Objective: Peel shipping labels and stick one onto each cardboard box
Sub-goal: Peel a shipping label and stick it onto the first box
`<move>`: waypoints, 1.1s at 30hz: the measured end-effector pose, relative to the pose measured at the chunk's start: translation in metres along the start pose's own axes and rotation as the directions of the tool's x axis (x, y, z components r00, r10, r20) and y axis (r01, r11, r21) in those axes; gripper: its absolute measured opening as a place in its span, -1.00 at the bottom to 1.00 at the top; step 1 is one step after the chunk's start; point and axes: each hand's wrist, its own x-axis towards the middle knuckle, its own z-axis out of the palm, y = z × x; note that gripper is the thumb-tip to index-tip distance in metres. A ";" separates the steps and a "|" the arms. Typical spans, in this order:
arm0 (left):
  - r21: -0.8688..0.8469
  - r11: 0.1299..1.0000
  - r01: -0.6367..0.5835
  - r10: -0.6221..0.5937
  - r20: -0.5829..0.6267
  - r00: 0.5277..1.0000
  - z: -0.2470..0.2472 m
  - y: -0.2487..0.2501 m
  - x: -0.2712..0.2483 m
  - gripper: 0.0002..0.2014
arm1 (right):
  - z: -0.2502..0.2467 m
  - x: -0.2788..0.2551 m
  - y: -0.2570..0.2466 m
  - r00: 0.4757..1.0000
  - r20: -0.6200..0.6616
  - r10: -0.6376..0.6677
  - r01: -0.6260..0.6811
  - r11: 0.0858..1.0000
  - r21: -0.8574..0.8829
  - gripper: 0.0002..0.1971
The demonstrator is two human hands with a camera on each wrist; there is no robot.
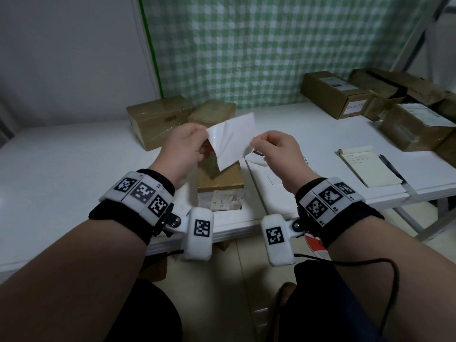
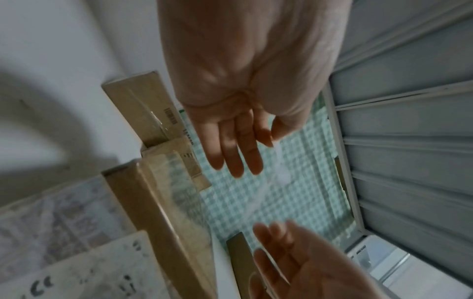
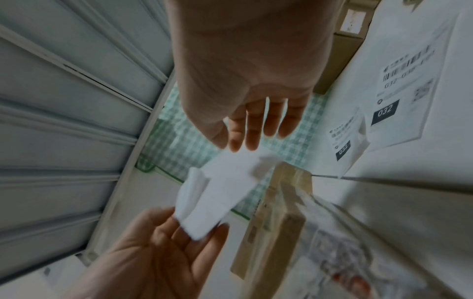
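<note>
Both hands hold a white shipping label in the air above a taped cardboard box at the table's front edge. My left hand pinches the label's left edge and my right hand pinches its right corner. A glossy layer bends away from the matte one between them. The right wrist view has the label running from my right hand down to my left hand, where its end is curled. From the left wrist, my left hand shows but the label is only a blur.
Two brown boxes stand behind the hands. Several more boxes fill the back right. A notepad with a pen lies at the right. Printed label sheets rest on the white table.
</note>
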 end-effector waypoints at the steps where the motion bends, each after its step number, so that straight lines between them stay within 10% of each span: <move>1: -0.025 1.000 0.016 -0.015 0.028 0.999 0.001 0.002 -0.001 -0.80 | 0.000 -0.002 -0.003 0.997 0.065 0.031 -0.034 0.998 0.050 -0.83; 6: -0.084 0.996 0.033 -0.022 0.121 0.992 0.010 0.009 -0.007 -0.84 | 0.013 -0.008 -0.018 0.951 0.295 0.092 -0.127 0.987 0.100 -0.76; 33: 0.048 0.999 -0.008 -0.007 0.297 0.955 0.016 -0.004 -0.008 -0.78 | 0.007 -0.008 -0.026 0.942 0.331 0.056 -0.141 0.960 0.240 -0.70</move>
